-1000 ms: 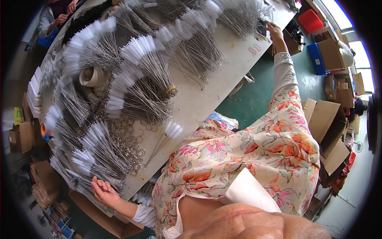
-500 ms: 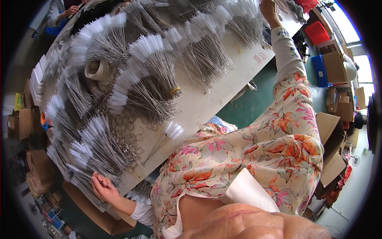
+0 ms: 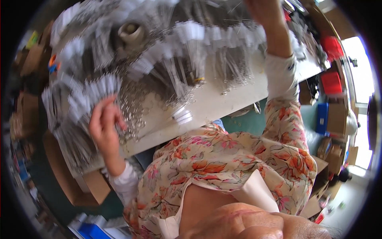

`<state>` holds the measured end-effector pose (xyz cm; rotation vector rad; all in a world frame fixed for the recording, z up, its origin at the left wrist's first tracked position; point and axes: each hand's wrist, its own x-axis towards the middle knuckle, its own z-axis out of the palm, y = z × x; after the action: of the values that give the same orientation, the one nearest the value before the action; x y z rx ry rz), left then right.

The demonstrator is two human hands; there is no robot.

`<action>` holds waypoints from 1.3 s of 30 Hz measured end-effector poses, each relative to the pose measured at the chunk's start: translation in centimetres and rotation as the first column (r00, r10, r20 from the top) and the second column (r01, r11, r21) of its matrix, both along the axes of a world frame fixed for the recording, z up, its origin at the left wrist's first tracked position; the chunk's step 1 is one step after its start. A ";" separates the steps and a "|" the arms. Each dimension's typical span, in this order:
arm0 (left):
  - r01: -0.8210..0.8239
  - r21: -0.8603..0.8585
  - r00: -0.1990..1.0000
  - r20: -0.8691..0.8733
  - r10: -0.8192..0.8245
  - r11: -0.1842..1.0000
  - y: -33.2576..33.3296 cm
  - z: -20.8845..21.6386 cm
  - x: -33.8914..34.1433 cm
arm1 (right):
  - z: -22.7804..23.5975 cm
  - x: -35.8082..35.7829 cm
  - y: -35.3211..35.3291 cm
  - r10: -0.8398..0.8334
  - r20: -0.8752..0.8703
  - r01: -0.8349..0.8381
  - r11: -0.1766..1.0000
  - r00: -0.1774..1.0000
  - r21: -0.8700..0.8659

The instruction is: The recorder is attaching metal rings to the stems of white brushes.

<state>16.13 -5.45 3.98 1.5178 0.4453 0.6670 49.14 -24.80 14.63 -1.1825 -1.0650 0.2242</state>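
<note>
Bundles of small wire brushes with white bristle heads and looped ends cover the table. My left hand hovers at the near left with its fingers loosely bent and apart, and nothing shows in them. Just beyond it lies a brush bundle. Beside its fingertips spreads a heap of metal rings. At the far right, my right hand reaches over more brushes; it is blurred and its fingers are cut off by the upper edge. A few brushes lie apart near the front edge.
A pale cup-like container stands among the brushes. Orange-handled scissors are at the left edge. An open cardboard box sits below the table's left corner. Red bins and a blue bin stand to the right.
The view has shifted, so the table appears lower and turned. My left hand has risen from the near-corner brushes to beside the rings, its fingers spreading. My right arm stays stretched to the far right.
</note>
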 end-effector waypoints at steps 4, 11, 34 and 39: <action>0.089 0.136 0.993 0.060 -0.098 0.987 -2.2 1.1 5.3 | -7.1 -10.2 7.7 0.316 -0.401 -0.277 0.949 0.860 0.152; 0.105 0.367 0.972 0.161 -0.174 0.924 -1.4 -0.6 7.8 | -9.6 -15.4 9.8 0.310 -0.087 -0.317 0.946 0.947 -0.073; -0.023 0.563 0.905 0.363 -0.222 0.826 1.7 0.9 3.5 | -11.4 -16.6 5.1 0.304 -0.262 -0.394 0.802 0.916 -0.449; 0.530 0.250 0.796 0.183 -0.577 0.810 -1.7 -0.9 3.1 | -10.8 -18.1 4.9 0.383 -0.053 -0.354 0.780 0.922 -0.516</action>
<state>19.25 -7.14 3.04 1.6088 -0.2741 0.4250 31.03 -19.89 3.88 -1.4513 -1.3303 0.8383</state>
